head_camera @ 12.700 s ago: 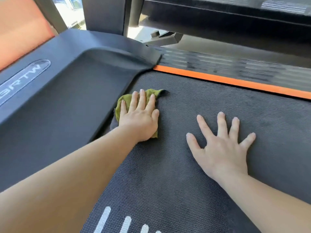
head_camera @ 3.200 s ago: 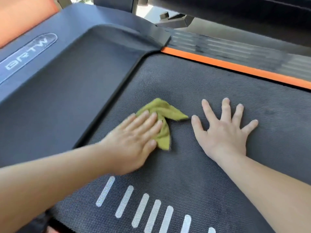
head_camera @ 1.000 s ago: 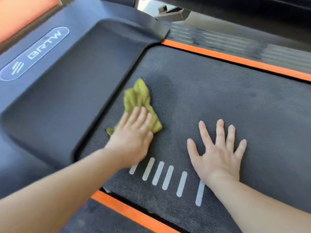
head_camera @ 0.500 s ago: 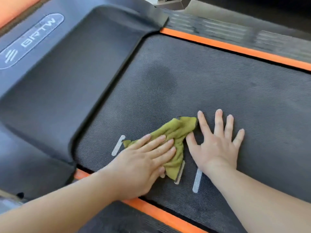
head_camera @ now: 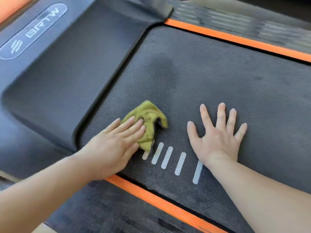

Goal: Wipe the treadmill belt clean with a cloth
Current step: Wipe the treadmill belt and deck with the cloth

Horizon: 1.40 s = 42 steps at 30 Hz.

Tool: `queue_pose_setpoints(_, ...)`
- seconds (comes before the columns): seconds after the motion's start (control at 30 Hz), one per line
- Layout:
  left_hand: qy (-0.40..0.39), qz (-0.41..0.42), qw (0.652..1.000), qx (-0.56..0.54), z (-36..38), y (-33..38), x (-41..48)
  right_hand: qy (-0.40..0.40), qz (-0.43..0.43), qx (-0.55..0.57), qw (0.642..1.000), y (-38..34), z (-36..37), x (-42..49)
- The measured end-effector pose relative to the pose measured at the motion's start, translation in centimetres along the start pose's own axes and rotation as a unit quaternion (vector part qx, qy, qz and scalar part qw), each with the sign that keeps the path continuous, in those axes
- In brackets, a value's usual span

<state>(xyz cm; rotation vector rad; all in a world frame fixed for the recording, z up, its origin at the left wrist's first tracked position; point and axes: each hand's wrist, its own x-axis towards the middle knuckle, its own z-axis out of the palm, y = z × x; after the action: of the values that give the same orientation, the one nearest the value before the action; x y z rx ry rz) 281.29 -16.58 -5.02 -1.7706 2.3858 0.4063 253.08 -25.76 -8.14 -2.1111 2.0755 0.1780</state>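
Note:
The treadmill belt (head_camera: 210, 78) is dark grey and textured, with several white stripes printed near its front edge. A crumpled olive-green cloth (head_camera: 149, 119) lies on the belt close to the motor cover. My left hand (head_camera: 114, 145) presses flat on the cloth's near part, fingers straight. My right hand (head_camera: 218, 133) lies flat on the bare belt to the right of the cloth, fingers spread, a gap between it and the cloth. A darker patch shows on the belt beyond the cloth.
The black motor cover (head_camera: 67, 69) with a logo plate (head_camera: 33, 31) borders the belt on the left. Orange strips (head_camera: 235, 39) and ribbed dark side rails (head_camera: 117, 212) run along the far and near edges of the belt.
My left hand has slid the cloth left, away from my right hand and toward the motor cover. The white stripes it covered show again. My right hand has stayed flat on the belt.

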Motion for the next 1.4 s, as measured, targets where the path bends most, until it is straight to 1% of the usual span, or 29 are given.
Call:
queue_pose_setpoints(0.03,0.0,-0.036,0.999,-0.019,0.6,1.4,-0.2,-0.001,-0.001,0.0,1.0,0.0,-0.1,0.0)
queue_pose_setpoints(0.07,-0.004,-0.032,0.999,-0.044,1.1,3.4,-0.7,-0.002,-0.001,-0.001,1.0,-0.1,-0.1,-0.1)
queue_pose_setpoints(0.13,-0.022,0.041,0.997,-0.056,1.9,5.9,-1.6,-0.003,-0.001,-0.002,1.0,-0.1,-0.2,0.0)
queue_pose_setpoints(0.17,-0.024,0.066,0.996,-0.05,1.8,5.6,-1.6,-0.004,0.0,-0.001,1.0,-0.1,-0.2,0.0)
queue_pose_setpoints(0.2,-0.002,0.071,0.997,-0.034,1.3,4.8,-1.1,-0.005,0.001,0.0,1.0,-0.1,-0.2,-0.1)
queue_pose_setpoints(0.23,0.019,0.035,0.999,-0.007,0.9,3.6,-0.3,-0.007,0.001,0.002,1.0,-0.1,-0.2,-0.1)
queue_pose_setpoints(0.3,0.063,-0.096,0.993,0.013,0.1,2.0,1.7,-0.011,0.0,0.001,1.0,-0.1,-0.3,0.0)
queue_pose_setpoints(0.33,0.054,-0.121,0.991,0.001,0.2,2.6,2.3,-0.013,-0.001,0.001,1.0,0.0,-0.3,-0.1)
queue_pose_setpoints(0.37,0.037,-0.102,0.994,-0.015,0.5,4.0,2.4,-0.013,0.0,0.002,1.0,0.0,-0.3,-0.1)
queue_pose_setpoints(0.4,0.027,-0.035,0.999,-0.026,1.3,5.6,2.2,-0.01,-0.001,0.004,1.0,0.0,-0.3,-0.1)
queue_pose_setpoints(0.43,-0.007,0.05,0.999,-0.016,1.2,6.7,1.8,-0.01,0.0,0.005,1.0,0.0,-0.3,0.0)
queue_pose_setpoints(0.47,-0.034,0.121,0.992,-0.007,0.7,6.1,1.7,-0.011,0.0,0.007,1.0,-0.1,-0.3,0.0)
queue_pose_setpoints(0.5,-0.035,0.157,0.987,0.006,0.0,4.7,2.3,-0.015,-0.001,0.007,1.0,-0.1,-0.4,0.0)
queue_pose_setpoints(0.53,-0.006,0.139,0.99,0.031,-0.5,3.1,3.1,-0.02,-0.004,0.008,1.0,-0.1,-0.5,0.0)
queue_pose_setpoints(0.57,0.022,0.067,0.996,0.047,-1.2,1.4,3.9,-0.023,-0.006,0.009,1.0,0.0,-0.5,0.0)
queue_pose_setpoints(0.6,0.039,-0.031,0.998,0.049,-1.9,0.2,4.5,-0.025,-0.009,0.011,1.0,0.1,-0.5,-0.1)
queue_pose_setpoints(0.63,0.039,-0.105,0.993,0.042,-2.0,0.0,4.8,-0.026,-0.013,0.015,0.999,0.1,-0.5,-0.1)
queue_pose_setpoints(0.67,0.024,-0.138,0.99,0.019,-1.4,0.8,4.7,-0.027,-0.017,0.019,0.999,0.2,-0.6,-0.1)
queue_pose_setpoints(0.7,0.015,-0.137,0.99,-0.008,-0.5,2.1,4.3,-0.033,-0.019,0.022,0.999,0.1,-0.7,-0.1)
queue_pose_setpoints(0.8,-0.024,-0.078,0.995,-0.061,0.1,4.8,3.0,-0.079,-0.021,0.03,0.996,0.2,-1.5,0.0)
queue_pose_setpoints(0.97,-0.074,-0.091,0.989,-0.087,-0.9,3.9,3.6,-0.224,-0.027,0.031,0.974,0.4,-5.2,2.4)
queue_pose_setpoints(1.13,-0.092,-0.091,0.986,-0.11,-1.2,3.9,3.8,-0.372,0.004,0.009,0.928,-1.3,-7.4,4.9)
queue_pose_setpoints(1.17,-0.079,-0.095,0.987,-0.107,-1.1,3.6,3.6,-0.395,0.009,-0.001,0.918,-1.5,-7.8,5.2)
queue_pose_setpoints(1.2,-0.049,-0.122,0.986,-0.103,-1.0,3.3,3.5,-0.414,0.013,-0.013,0.91,-1.6,-8.2,5.4)
queue_pose_setpoints(1.23,-0.013,-0.175,0.979,-0.104,-1.0,3.1,3.4,-0.429,0.017,-0.023,0.903,-1.7,-8.5,5.6)
queue_pose_setpoints(1.3,0.048,-0.293,0.946,-0.128,-1.0,3.6,3.9,-0.447,0.023,-0.032,0.893,-2.0,-8.6,6.0)
queue_pose_setpoints(1.33,0.063,-0.31,0.938,-0.143,-0.8,4.6,4.3,-0.449,0.025,-0.035,0.893,-2.3,-8.8,6.0)
queue_pose_setpoints(1.37,0.068,-0.287,0.943,-0.154,-0.6,6.0,4.4,-0.446,0.027,-0.04,0.894,-2.5,-8.8,5.9)
queue_pose_setpoints(1.4,0.066,-0.23,0.957,-0.164,-0.3,7.5,4.3,-0.442,0.028,-0.046,0.896,-2.6,-8.7,5.8)
